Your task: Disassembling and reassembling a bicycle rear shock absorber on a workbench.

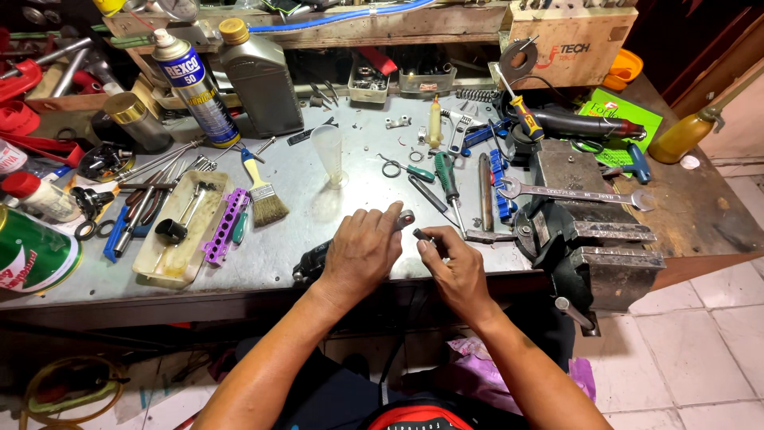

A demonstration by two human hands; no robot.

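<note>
My left hand (pixel 362 253) rests on a dark elongated part (pixel 312 262) lying on the grey workbench (pixel 334 215), its fingertips pinching a small round metal end (pixel 406 216). My right hand (pixel 452 267) sits just to the right, pinching a small dark bolt-like piece (pixel 420 233) pointed toward the left hand's fingers. Both hands are near the bench's front edge. Much of the dark part is hidden under my left palm.
A bench vise (pixel 585 247) stands at the right with a spanner (pixel 573 192) on it. Screwdrivers (pixel 447 183), a paintbrush (pixel 261 191), a clear cup (pixel 328 151), a tray of tools (pixel 179 227), a spray can (pixel 195 84) and a grey oil bottle (pixel 259 76) crowd the bench.
</note>
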